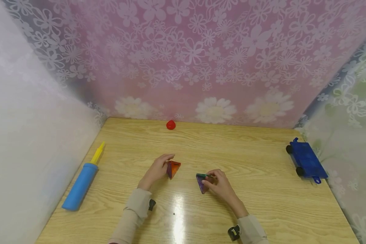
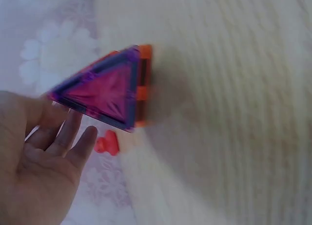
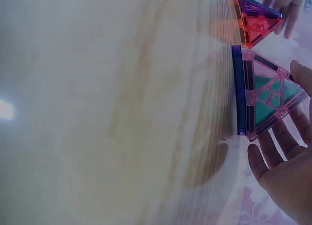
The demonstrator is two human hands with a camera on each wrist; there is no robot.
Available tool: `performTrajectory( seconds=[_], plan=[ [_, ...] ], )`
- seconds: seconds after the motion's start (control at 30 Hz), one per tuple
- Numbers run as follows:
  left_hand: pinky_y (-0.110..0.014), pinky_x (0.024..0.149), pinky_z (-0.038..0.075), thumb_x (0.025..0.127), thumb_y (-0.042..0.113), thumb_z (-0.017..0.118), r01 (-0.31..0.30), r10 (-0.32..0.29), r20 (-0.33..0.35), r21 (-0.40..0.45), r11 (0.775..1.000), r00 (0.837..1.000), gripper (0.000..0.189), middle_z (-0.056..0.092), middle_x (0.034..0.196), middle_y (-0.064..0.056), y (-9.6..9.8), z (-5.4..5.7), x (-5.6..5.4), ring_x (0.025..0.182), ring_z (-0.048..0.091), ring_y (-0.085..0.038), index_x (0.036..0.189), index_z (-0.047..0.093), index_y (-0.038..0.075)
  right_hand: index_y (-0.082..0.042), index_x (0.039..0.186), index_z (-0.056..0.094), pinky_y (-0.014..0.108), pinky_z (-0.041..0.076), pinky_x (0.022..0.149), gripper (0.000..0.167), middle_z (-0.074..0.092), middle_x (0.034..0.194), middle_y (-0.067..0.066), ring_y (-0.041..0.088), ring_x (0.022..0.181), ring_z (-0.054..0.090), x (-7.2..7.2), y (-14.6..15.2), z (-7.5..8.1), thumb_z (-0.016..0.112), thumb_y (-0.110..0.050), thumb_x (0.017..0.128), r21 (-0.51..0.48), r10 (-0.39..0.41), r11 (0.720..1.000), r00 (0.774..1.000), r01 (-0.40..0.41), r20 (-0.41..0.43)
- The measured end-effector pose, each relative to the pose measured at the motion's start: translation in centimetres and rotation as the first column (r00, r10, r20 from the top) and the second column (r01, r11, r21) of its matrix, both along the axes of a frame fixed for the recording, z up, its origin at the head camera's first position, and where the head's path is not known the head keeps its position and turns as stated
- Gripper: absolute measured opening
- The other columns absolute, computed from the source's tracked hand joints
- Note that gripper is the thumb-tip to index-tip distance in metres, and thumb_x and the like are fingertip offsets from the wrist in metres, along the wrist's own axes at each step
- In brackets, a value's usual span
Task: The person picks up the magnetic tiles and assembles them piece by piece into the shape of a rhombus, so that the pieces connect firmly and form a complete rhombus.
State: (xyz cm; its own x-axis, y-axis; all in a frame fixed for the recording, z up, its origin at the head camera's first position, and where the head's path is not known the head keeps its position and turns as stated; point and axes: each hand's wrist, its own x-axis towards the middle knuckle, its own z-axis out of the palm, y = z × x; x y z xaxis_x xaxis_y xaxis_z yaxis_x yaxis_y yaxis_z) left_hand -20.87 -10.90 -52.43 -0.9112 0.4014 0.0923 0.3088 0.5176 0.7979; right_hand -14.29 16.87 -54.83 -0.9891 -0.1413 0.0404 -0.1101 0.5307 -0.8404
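In the head view my left hand (image 1: 156, 170) holds a small pyramid of magnetic tiles (image 1: 173, 168), orange, red and purple, by its tip. The left wrist view shows its purple-framed triangular face (image 2: 105, 91) and an orange tile along the base; my other left fingers are spread, and the thumb is hard to make out. To the right, my right hand (image 1: 222, 185) pinches a second magnetic-tile pyramid (image 1: 202, 183) between thumb and fingers. Its pink, see-through face (image 3: 268, 96) shows a green tile behind, with a blue-purple tile at the base. The two pyramids stand apart.
A red piece (image 1: 170, 125) lies at the table's back edge. A blue hand pump (image 1: 80, 186) with a yellow nozzle lies at the left. A blue toy wagon chassis (image 1: 308, 159) with black wheels is at the right edge. A flowered curtain (image 1: 195, 67) hangs behind the wooden table (image 1: 134, 135).
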Motion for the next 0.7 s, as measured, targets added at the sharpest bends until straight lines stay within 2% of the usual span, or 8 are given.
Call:
performTrajectory(
  seconds=[0.2,0.3,0.43,0.5,0.7],
  plan=[
    [-0.046,0.094,0.049,0.086,-0.015,0.051,0.012,-0.010,0.050,-0.029,0.999,0.999,0.050,0.055,0.130,-0.023,-0.4,-0.7,0.0,0.116,0.055,-0.036,0.135,0.049,-0.003,-0.006,0.101,0.058,0.040,0.049,0.086,0.030,0.055,0.104,0.007,0.025,0.101,0.052,-0.1,0.1,0.0,0.076,-0.019,0.081,-0.020,-0.022,1.000,0.999,0.023,0.044],
    [-0.039,0.084,0.052,0.086,-0.015,0.053,0.025,-0.023,0.074,-0.026,0.999,0.997,0.052,0.054,0.131,-0.023,-0.6,-1.0,-0.1,0.112,0.058,-0.035,0.136,0.048,-0.003,-0.005,0.100,0.058,0.035,0.050,0.081,0.031,0.056,0.102,0.008,0.023,0.097,0.053,-0.1,0.1,-0.1,0.077,-0.021,0.081,-0.006,-0.031,0.999,0.999,0.031,0.036],
    [-0.029,0.074,0.051,0.086,-0.014,0.053,0.039,-0.039,0.093,-0.005,0.999,0.995,0.051,0.053,0.131,-0.024,-0.7,-1.2,-0.1,0.106,0.060,-0.031,0.135,0.048,-0.005,-0.005,0.098,0.057,0.032,0.048,0.076,0.033,0.058,0.101,0.009,0.023,0.094,0.054,-0.2,0.0,-0.2,0.077,-0.024,0.080,0.021,-0.042,0.999,0.999,0.041,0.014],
    [-0.029,0.075,0.051,0.086,-0.013,0.054,0.041,-0.040,0.096,-0.007,0.999,0.995,0.050,0.052,0.132,-0.024,-0.7,-1.2,-0.1,0.102,0.061,-0.030,0.135,0.048,-0.005,-0.004,0.096,0.057,0.033,0.048,0.076,0.033,0.059,0.101,0.009,0.024,0.094,0.054,-0.2,0.0,-0.2,0.078,-0.024,0.080,0.027,-0.047,0.999,0.999,0.047,0.009],
    [-0.041,0.086,0.052,0.088,-0.008,0.058,0.041,-0.041,0.111,0.001,0.999,0.993,0.049,0.051,0.133,-0.023,-0.5,-1.1,0.2,0.105,0.059,-0.031,0.135,0.048,-0.004,-0.003,0.098,0.056,0.034,0.051,0.078,0.035,0.059,0.099,0.008,0.022,0.093,0.055,-0.1,-0.1,-0.2,0.078,-0.021,0.079,0.000,-0.047,0.999,0.999,0.047,0.015]
  ],
)
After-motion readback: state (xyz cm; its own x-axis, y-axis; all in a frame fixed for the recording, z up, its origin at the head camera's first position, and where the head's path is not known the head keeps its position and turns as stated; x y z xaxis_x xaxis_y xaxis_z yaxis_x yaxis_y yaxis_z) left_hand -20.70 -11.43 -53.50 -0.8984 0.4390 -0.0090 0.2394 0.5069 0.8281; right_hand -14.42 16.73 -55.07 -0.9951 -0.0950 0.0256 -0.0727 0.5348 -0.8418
